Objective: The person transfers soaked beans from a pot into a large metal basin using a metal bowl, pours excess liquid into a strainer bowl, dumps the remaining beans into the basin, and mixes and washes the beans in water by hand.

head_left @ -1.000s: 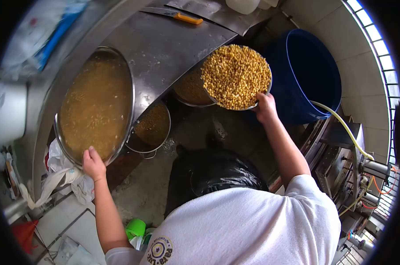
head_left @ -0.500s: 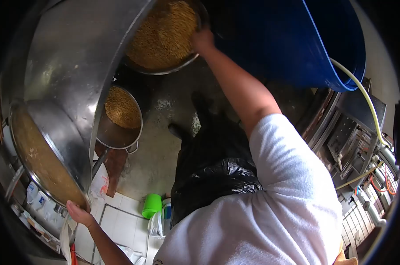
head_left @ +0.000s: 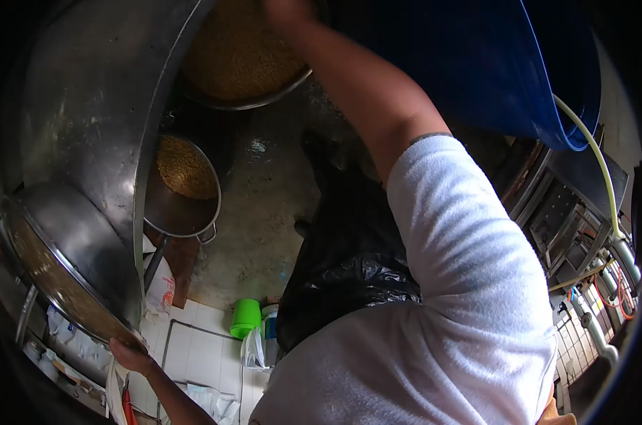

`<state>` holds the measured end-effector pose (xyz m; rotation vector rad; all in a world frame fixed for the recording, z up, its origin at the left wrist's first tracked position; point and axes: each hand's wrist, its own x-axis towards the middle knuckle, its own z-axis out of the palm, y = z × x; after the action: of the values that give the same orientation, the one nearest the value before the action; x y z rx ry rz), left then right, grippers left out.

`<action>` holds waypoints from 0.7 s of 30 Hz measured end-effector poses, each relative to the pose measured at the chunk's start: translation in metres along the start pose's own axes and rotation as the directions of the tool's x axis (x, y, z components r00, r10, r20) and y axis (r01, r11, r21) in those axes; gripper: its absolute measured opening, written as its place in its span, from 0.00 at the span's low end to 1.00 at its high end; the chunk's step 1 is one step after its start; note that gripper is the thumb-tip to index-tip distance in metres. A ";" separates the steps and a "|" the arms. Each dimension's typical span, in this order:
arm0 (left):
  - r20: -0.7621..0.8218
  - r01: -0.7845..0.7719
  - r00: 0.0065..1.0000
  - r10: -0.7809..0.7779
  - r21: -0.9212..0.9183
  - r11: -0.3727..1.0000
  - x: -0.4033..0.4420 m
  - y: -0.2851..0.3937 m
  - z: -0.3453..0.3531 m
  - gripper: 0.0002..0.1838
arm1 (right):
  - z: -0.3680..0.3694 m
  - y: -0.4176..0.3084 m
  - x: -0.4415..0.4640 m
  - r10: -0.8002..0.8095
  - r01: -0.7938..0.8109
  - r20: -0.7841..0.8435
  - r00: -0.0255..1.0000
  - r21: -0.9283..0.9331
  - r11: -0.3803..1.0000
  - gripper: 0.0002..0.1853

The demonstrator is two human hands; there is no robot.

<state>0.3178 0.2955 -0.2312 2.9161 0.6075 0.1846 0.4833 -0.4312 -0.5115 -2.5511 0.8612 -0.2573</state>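
Note:
My left hand (head_left: 131, 355) is closed on the lower rim of a tilted metal basin (head_left: 87, 219) at the left, beside a large steel wall. Pale, cloudy residue shows on the basin's inner side. At the top edge of the head view, my right hand (head_left: 290, 10) is over a wide metal bowl (head_left: 254, 105) filled with yellow bean-like grains (head_left: 239, 53). Blur and the frame edge hide its fingers. Below that bowl stands a long-handled pan (head_left: 183, 225) with more such grains in its upper part.
The large curved steel vessel wall (head_left: 87, 106) fills the upper left. A big blue barrel (head_left: 463, 71) stands at the upper right with a pale hose (head_left: 597, 149). On the white tiles sits a green bucket (head_left: 246, 317). Metal racks (head_left: 572, 212) line the right.
My right hand has moved up and left across the bowl of grains. My left hand's fingers have curled around the tilted basin's rim. The view has shifted slightly.

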 end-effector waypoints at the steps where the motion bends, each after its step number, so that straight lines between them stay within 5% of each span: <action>1: 0.000 -0.001 1.000 0.001 0.000 1.000 0.001 -0.006 0.000 0.29 | -0.009 -0.007 0.001 -0.025 0.026 0.056 0.998 -0.030 0.999 0.26; 3: -0.074 -0.183 0.981 0.181 -0.021 0.983 0.004 -0.019 0.003 0.28 | 0.006 -0.011 0.002 -0.050 0.057 0.112 0.992 -0.057 0.997 0.27; 5: -0.056 -0.174 0.984 0.172 -0.034 0.984 0.007 -0.025 0.001 0.27 | 0.060 -0.005 0.007 -0.251 0.231 -0.181 0.951 -0.124 0.965 0.28; 9: -0.157 -0.113 0.984 0.085 -0.181 0.977 -0.012 0.017 0.012 0.24 | 0.053 -0.018 0.008 -0.396 0.353 -0.235 0.888 -0.203 0.913 0.29; 11: -0.118 -0.058 0.993 0.030 -0.241 0.969 -0.014 0.025 0.009 0.24 | 0.014 -0.032 0.013 -0.494 0.539 0.243 0.835 -0.546 0.642 0.30; 15: -0.072 -0.036 0.997 0.017 -0.266 0.963 -0.016 0.025 0.007 0.24 | -0.004 -0.034 0.020 -0.331 0.449 0.305 0.893 -0.540 0.712 0.28; 17: -0.062 -0.071 0.996 0.058 -0.247 0.966 -0.015 0.022 0.005 0.24 | 0.027 -0.007 0.008 -0.219 0.194 -0.365 0.905 -0.105 0.975 0.24; 18: -0.044 -0.100 0.995 0.092 -0.220 0.970 -0.015 0.022 0.005 0.24 | 0.038 0.008 -0.005 -0.213 0.186 -0.377 0.901 -0.108 0.977 0.24; 21: -0.091 -0.183 0.982 0.168 -0.198 0.963 -0.024 0.038 0.005 0.25 | 0.066 0.063 -0.056 0.164 -0.052 -0.373 0.913 0.294 0.955 0.36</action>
<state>0.3111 0.2503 -0.2317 2.7687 0.3162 0.3550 0.4254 -0.4189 -0.6013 -2.2104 1.0250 -0.8203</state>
